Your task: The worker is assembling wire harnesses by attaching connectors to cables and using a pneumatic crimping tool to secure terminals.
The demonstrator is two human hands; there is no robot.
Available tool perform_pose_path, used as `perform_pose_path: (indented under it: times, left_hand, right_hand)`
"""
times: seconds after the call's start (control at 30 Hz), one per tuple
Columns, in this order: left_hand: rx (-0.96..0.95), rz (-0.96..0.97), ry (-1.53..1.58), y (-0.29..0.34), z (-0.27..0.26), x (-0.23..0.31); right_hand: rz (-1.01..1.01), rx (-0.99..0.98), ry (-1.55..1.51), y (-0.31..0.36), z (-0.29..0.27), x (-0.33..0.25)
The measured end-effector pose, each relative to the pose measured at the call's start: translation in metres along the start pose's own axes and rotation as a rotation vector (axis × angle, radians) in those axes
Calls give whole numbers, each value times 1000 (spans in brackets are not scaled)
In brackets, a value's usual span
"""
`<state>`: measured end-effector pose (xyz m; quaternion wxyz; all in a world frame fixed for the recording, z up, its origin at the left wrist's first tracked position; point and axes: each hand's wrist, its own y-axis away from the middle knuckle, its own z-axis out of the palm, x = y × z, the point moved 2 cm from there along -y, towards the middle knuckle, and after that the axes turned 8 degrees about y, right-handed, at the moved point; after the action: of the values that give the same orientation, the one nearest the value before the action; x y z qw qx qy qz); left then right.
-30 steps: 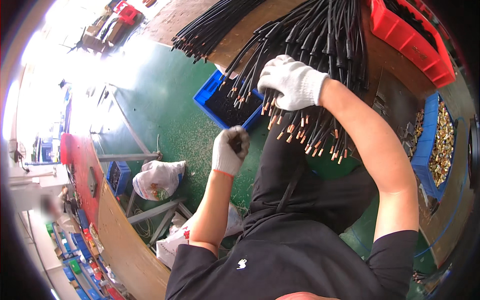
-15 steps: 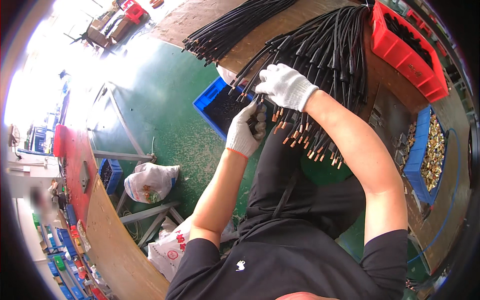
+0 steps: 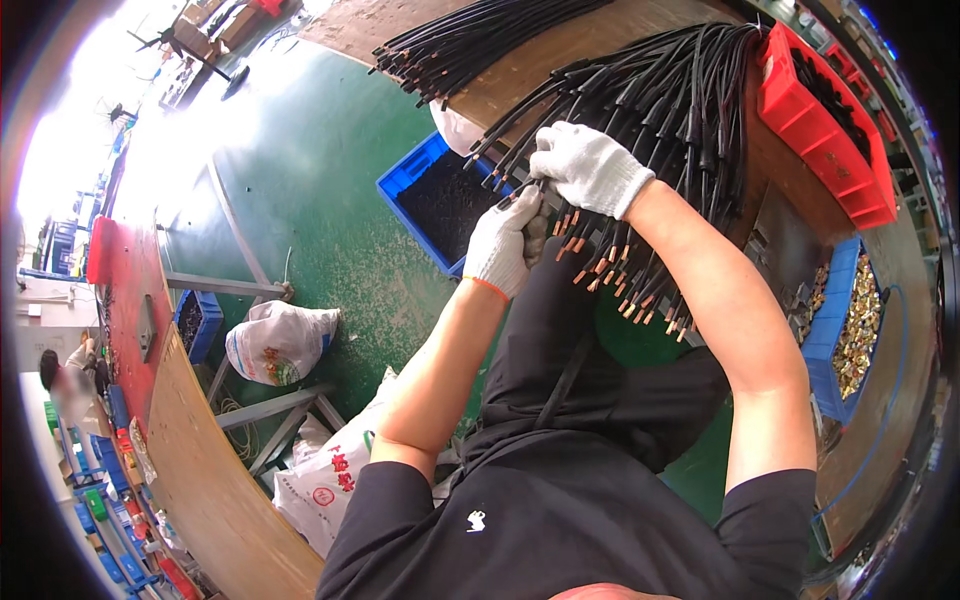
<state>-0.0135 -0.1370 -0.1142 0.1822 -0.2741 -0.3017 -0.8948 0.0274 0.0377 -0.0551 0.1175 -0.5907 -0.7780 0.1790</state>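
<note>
A thick bundle of black cables with bare copper ends hangs over the near edge of the workbench. My right hand, in a white knit glove, is closed around a cable near its end. Just below and to its left, my left hand is gloved too, its fingers closed at the tip of that same cable. The fingers hide most of the cable end, and whether a small part is also between them cannot be made out. More copper ends dangle beside and below my hands.
Under the bench edge is a blue crate of small black pieces. A second cable bundle lies farther back. At right stand a red bin and a blue bin of brass-coloured fittings. White bags sit at left.
My left hand has moved up toward the right hand, and its fingers, spread before, have closed at the cable end. The view has shifted slightly; the right hand keeps its hold.
</note>
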Motion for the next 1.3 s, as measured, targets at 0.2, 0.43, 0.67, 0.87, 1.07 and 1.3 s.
perform_pose_path:
  times: [0.2, 0.43, 0.67, 0.87, 1.07, 1.3]
  left_hand:
    - [65, -35, 9, 8, -1, -4]
    - [131, -115, -6, 50, -25, -15]
    - [253, -123, 12, 24, -53, 8]
    - [102, -98, 4, -3, -50, 15]
    - [-12, -141, -181, 2, -45, 23]
    - [-77, -128, -151, 3, -42, 14]
  right_hand:
    - [-10, 37, 2, 6, 4, -1]
    - [3, 59, -10, 8, 3, 2]
    - [-12, -31, -51, 6, -2, 4]
    - [-66, -7, -61, 0, 2, 3]
    - [-44, -94, -14, 0, 4, 4]
    - [-58, -69, -57, -3, 3, 2]
